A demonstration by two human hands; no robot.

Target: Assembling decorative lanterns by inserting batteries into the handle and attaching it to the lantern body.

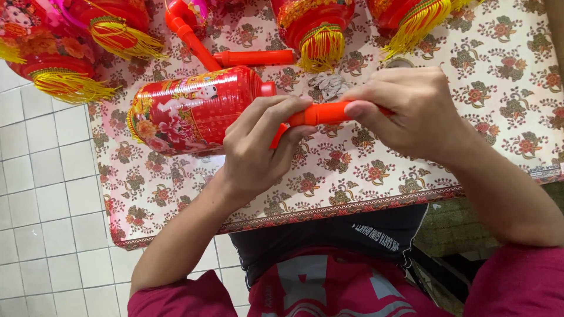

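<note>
A red paper lantern [188,111] with flower prints lies on its side on the floral tablecloth [352,188]. An orange-red plastic handle stick [324,113] runs from the lantern's end to the right. My left hand [261,147] grips the stick's end nearest the lantern. My right hand [405,111] pinches the stick's other end between thumb and fingers, just above the table.
Several more red lanterns with yellow tassels [320,29] lie along the table's far side, with a loose orange stick [252,57] and an elbow-shaped orange part [185,29]. A small pile of pale bits [329,85] lies beyond my hands. White floor tiles [41,194] are at left.
</note>
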